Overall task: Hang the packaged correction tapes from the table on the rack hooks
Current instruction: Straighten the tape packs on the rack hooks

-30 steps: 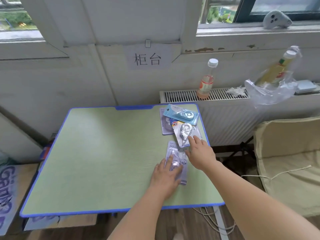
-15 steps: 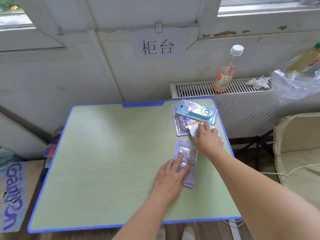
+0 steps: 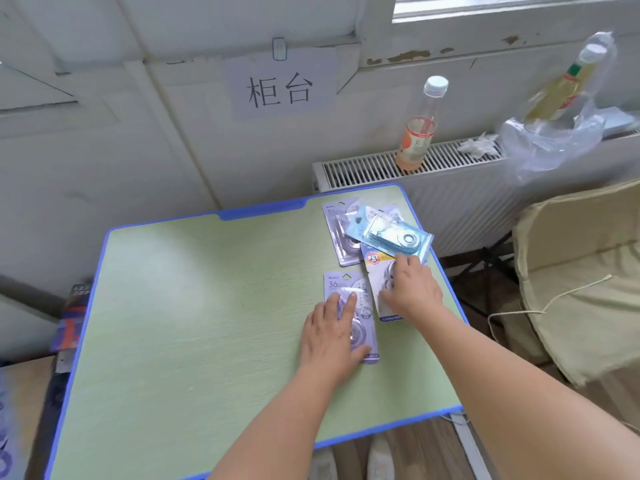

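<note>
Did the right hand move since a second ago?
Yes. The right hand slid a bit toward the table's far edge, further onto the white pack and up near the blue pack.

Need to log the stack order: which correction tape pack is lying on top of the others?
The light blue pack, lying slantwise at the far right of the table. It overlaps the purple pack behind it and the white pack under the right hand.

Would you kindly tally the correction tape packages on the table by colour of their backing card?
Lilac-carded blister packs: 2
Light blue-carded blister pack: 1
White-carded blister pack with the red PET badge: 1
Total: 4
</note>
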The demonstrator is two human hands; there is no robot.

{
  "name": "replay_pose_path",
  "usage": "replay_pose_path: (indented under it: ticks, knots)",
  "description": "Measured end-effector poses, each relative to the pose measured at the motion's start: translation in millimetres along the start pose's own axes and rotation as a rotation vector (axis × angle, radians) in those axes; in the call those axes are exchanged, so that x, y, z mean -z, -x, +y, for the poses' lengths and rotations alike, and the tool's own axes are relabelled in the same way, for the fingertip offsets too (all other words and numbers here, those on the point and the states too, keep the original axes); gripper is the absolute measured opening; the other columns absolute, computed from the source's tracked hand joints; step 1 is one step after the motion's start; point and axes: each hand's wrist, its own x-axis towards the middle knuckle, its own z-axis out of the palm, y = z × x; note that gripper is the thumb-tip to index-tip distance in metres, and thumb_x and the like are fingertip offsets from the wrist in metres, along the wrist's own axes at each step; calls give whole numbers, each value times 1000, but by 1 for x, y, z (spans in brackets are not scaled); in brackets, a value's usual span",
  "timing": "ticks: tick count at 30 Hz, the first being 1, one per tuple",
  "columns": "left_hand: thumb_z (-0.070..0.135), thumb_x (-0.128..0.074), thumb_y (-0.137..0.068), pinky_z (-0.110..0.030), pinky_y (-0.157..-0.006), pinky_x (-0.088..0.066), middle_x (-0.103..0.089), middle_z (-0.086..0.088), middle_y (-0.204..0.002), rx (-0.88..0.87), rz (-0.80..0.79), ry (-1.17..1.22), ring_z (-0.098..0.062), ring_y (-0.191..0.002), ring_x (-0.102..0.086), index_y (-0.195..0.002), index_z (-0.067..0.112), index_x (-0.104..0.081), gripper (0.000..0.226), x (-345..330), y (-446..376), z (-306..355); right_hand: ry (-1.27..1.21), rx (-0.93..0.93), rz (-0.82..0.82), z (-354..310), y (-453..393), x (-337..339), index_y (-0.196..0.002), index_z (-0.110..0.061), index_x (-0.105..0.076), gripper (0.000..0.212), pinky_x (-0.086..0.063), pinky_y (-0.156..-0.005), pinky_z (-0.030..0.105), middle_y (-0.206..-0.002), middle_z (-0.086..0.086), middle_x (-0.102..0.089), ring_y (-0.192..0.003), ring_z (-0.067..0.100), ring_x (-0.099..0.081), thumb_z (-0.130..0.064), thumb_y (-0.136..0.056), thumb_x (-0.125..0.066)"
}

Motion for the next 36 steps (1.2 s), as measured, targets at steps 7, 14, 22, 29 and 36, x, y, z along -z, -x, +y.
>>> replay_pose_path:
  ticks: [7,14,22,29,36]
  knots:
    - [45,-57,-93,-34,-119,-5,9,-5,-163,91,-182,67,-28,-150,3,-154,31,-17,74,5,1,9,-249,-62,-121,6,18,9,-124,-12,-45,47,-39,-90,35,-130,9,-42,-121,32,-45,-31,-84,-60]
    - [45,-56,-93,-40,-120,-10,12,0,-163,204,-172,98,-40,-147,-1,-154,31,-15,74,7,26,6,-602,-52,-169,11,38,18,-136,-13,-47,59,-43,-98,35,-130,7,-53,-118,26,-52,-21,-81,-68]
    - [32,-61,-93,-34,-101,-40,13,5,-162,321,-19,206,-26,-137,-28,-151,29,-23,69,21,61,22,-357,62,-138,16,85,-1,-144,-19,-34,70,-37,-101,35,-136,9,-42,-128,32,-39,-29,-82,-64]
    - [35,-60,-94,-35,-97,-45,14,8,-161,319,30,210,-24,-138,-26,-151,32,-21,69,26,82,52,-311,69,21,44,122,-11,-132,-14,-33,56,-42,-87,37,-127,9,-36,-113,36,-49,-29,-86,-61]
    - [38,-59,-94,-35,-101,-43,13,7,-162,127,2,188,-23,-139,-25,-152,31,-19,71,31,72,98,-231,-81,168,101,150,2,-140,-18,-29,68,-42,-96,35,-142,3,-27,-119,28,-42,-37,-86,-64]
